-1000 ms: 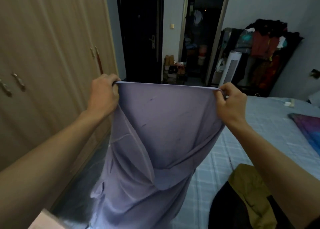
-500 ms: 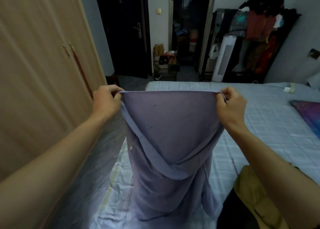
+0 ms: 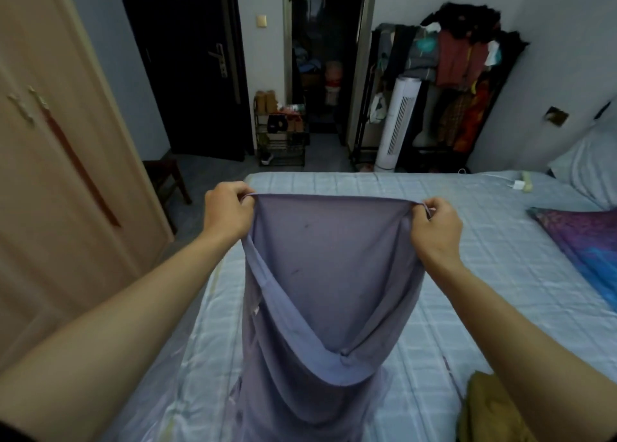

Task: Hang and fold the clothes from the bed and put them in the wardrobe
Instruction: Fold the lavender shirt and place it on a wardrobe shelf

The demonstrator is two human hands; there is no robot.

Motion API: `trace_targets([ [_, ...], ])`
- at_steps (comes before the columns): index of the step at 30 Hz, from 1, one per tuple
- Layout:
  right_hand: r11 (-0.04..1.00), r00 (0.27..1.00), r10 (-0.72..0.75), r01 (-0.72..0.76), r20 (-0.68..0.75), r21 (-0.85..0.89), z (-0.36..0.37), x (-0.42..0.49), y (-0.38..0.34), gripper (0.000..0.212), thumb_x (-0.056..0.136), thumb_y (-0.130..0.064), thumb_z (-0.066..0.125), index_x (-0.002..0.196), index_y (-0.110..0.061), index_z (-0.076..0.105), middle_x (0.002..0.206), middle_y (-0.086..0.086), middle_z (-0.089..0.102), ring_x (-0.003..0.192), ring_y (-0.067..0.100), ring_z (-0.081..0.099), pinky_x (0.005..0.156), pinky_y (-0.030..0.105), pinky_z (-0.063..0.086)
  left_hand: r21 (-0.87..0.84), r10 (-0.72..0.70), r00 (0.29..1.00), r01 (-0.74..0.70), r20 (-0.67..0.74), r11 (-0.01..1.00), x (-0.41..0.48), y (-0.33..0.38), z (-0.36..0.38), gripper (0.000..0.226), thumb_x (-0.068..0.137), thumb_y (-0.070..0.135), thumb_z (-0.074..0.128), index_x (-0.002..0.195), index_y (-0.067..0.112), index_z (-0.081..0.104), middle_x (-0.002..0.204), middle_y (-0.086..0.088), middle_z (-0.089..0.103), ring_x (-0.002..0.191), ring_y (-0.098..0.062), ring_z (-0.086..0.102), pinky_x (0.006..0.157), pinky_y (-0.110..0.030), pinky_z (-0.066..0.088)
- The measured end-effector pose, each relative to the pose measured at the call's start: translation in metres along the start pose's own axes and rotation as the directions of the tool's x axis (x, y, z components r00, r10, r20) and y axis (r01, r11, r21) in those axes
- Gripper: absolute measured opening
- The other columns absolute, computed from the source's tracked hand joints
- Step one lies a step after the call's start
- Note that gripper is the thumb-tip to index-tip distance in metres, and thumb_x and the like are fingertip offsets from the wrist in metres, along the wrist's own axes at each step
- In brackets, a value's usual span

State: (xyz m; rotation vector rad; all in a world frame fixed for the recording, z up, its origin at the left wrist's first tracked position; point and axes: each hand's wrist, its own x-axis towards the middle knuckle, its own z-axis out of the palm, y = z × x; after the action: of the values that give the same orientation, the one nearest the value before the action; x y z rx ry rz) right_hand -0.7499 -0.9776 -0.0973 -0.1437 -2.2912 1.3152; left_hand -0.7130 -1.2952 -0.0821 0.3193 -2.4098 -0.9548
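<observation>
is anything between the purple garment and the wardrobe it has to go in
Yes: the wardrobe doors on the left are shut, and both the left hand and right hand grip the purple garment over the bed. No other thing visibly lies between them.

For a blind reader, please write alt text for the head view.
The left hand and right hand hold up a purple garment by its top edge over the bed. A wardrobe stands on the left, a clothes rack by the far wall.
</observation>
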Motion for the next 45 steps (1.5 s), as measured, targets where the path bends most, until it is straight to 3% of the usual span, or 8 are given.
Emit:
trace_targets([
  [5,0.997,0.997,0.076,-0.076,-0.032,-0.007,0.050,0.062,0.022,0.015,0.095,-0.010,0.052,0.093,0.001,0.062,0.085,0.008,0.058,0.084,0.022,0.053,0.069,0.024,0.030,0.028,0.034,0.999,-0.034,0.000,0.999,0.063,-0.009,0.049,0.019,0.090,0.005,0.059,0.090,0.011,0.077,0.086,-0.005,0.073,0.090,-0.023,0.067,0.078,-0.027,0.046],
  [11,0.980,0.972,-0.139,0.163,-0.190,0.118,0.037,0.119,-0.018,0.007,0.093,-0.014,0.052,0.087,-0.015,0.055,0.072,-0.008,0.052,0.072,0.007,0.047,0.068,0.023,0.035,-0.085,0.169,0.969,-0.187,-0.180,0.979,0.111,0.030,0.036,0.020,0.092,0.008,0.057,0.094,0.015,0.076,0.085,0.005,0.069,0.082,-0.006,0.062,0.065,-0.003,0.037],
  [16,0.945,0.941,-0.227,0.276,-0.252,0.176,-0.010,0.105,-0.050,0.009,0.094,-0.019,0.051,0.085,-0.016,0.053,0.068,-0.016,0.047,0.062,-0.005,0.043,0.063,0.015,0.036,-0.121,0.254,0.939,-0.287,-0.231,0.950,0.087,0.056,0.000,0.020,0.091,0.011,0.056,0.096,0.016,0.075,0.088,0.005,0.071,0.083,-0.006,0.064,0.073,-0.021,0.050],
  [20,0.938,0.944,-0.272,0.303,-0.187,0.169,-0.047,0.052,-0.045,0.008,0.094,-0.011,0.051,0.087,-0.015,0.053,0.069,-0.016,0.048,0.061,-0.009,0.047,0.062,0.007,0.033,-0.099,0.272,0.942,-0.295,-0.199,0.950,0.024,0.051,-0.017,0.018,0.088,0.007,0.060,0.093,0.014,0.075,0.085,0.005,0.070,0.080,-0.004,0.061,0.071,-0.011,0.043],
  [32,0.990,0.977,0.103,-0.084,0.187,-0.110,-0.083,-0.192,0.160,0.013,0.094,-0.007,0.057,0.082,-0.011,0.055,0.075,0.004,0.060,0.073,0.027,0.058,0.064,0.027,0.031,0.033,0.022,0.962,-0.033,0.273,0.999,-0.239,-0.076,0.023,0.014,0.081,0.014,0.060,0.080,0.018,0.073,0.075,0.006,0.071,0.072,-0.018,0.065,0.070,-0.033,0.051],
  [36,0.977,0.952,0.147,-0.097,0.269,-0.192,-0.088,-0.223,0.191,0.012,0.092,-0.017,0.055,0.081,-0.013,0.054,0.075,0.005,0.062,0.074,0.029,0.061,0.070,0.037,0.045,0.110,-0.013,0.856,-0.051,0.517,0.993,-0.271,-0.101,0.029,0.019,0.085,0.000,0.064,0.081,0.016,0.073,0.080,0.002,0.072,0.071,-0.012,0.064,0.074,-0.034,0.054],
  [40,0.969,0.868,0.192,-0.095,0.457,-0.227,-0.086,-0.228,0.203,0.010,0.084,-0.014,0.073,0.086,-0.014,0.063,0.079,-0.002,0.068,0.076,0.020,0.066,0.074,0.033,0.051,0.175,-0.161,0.611,0.038,0.775,0.984,-0.279,-0.115,0.033,0.006,0.090,0.006,0.068,0.093,0.011,0.071,0.090,-0.003,0.068,0.054,-0.002,0.063,0.054,-0.020,0.052],
  [45,0.985,0.834,0.089,0.009,0.544,-0.173,-0.065,-0.214,0.200,0.017,0.086,-0.013,0.074,0.099,-0.012,0.064,0.090,0.001,0.065,0.081,0.010,0.061,0.073,0.008,0.042,0.165,-0.141,0.631,0.021,0.763,0.986,-0.265,-0.126,0.050,0.008,0.092,0.016,0.069,0.099,0.016,0.071,0.097,-0.001,0.069,0.064,0.004,0.058,0.062,-0.008,0.045],
])
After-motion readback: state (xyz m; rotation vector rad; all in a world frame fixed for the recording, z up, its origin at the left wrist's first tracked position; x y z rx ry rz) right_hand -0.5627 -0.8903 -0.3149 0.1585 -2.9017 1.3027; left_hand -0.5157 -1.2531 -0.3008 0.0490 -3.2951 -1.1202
